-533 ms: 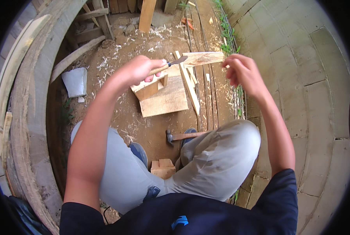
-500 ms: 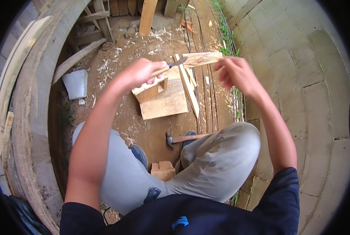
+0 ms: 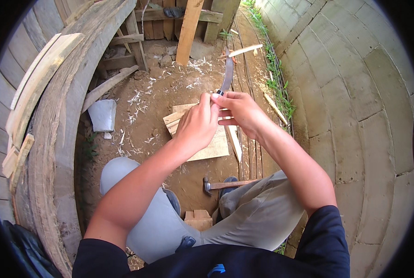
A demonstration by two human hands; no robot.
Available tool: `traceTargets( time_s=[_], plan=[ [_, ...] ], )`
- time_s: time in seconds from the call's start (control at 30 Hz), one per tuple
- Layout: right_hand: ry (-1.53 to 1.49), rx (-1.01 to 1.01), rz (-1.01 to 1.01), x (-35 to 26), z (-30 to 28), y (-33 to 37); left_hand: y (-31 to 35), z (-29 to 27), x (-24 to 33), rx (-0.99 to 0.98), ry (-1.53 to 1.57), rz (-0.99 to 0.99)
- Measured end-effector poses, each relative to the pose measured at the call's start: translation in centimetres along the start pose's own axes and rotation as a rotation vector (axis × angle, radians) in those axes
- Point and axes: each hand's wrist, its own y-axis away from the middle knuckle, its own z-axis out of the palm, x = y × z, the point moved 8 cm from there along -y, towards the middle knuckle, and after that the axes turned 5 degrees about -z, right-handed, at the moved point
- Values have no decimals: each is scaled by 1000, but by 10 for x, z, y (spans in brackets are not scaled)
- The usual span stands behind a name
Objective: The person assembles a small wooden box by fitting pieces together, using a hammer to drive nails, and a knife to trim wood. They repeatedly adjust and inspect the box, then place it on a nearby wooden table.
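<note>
A knife [image 3: 228, 69] with a curved blade and a dark collar points away from me, at about the centre top. My left hand [image 3: 197, 123] is closed around its handle, which is mostly hidden by the fingers. Against that hand, my right hand [image 3: 246, 113] has its thumb and fingers at the handle near the collar, its lower fingers bent. Below the hands lie a flat board [image 3: 214, 150] and a wooden block [image 3: 173, 121], partly covered by my left hand. A thin pale wood strip [image 3: 245, 50] shows beside the blade's tip.
A hammer [image 3: 230, 184] lies by my shoe, near a small wood block [image 3: 198, 220]. Long dark rods [image 3: 251, 157] run along the block wall [image 3: 355, 116] at right. A heavy timber [image 3: 54, 153] flanks the left, near a pale stone [image 3: 102, 115]. Shavings litter the dirt.
My hands have come together; my right hand, earlier open and apart, has moved left to the knife's handle. The blade has swung to point farther away. The view has shifted slightly.
</note>
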Motion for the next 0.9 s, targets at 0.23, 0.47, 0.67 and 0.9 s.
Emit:
traceTargets(
  time_s=[0.23,0.47,0.67,0.9],
  plan=[
    [-186,-81,-103,-39,-28,6,-31,-63,-20,102,211,49],
    [-43,-271,-241,-37,-43,10,-42,-71,-28,67,655,-160],
    [190,-207,-302,-24,-43,3,-38,-79,-16,118,911,-134],
    [520,-209,-489,-20,-30,-3,-29,-88,-21,280,988,-194]
  ],
)
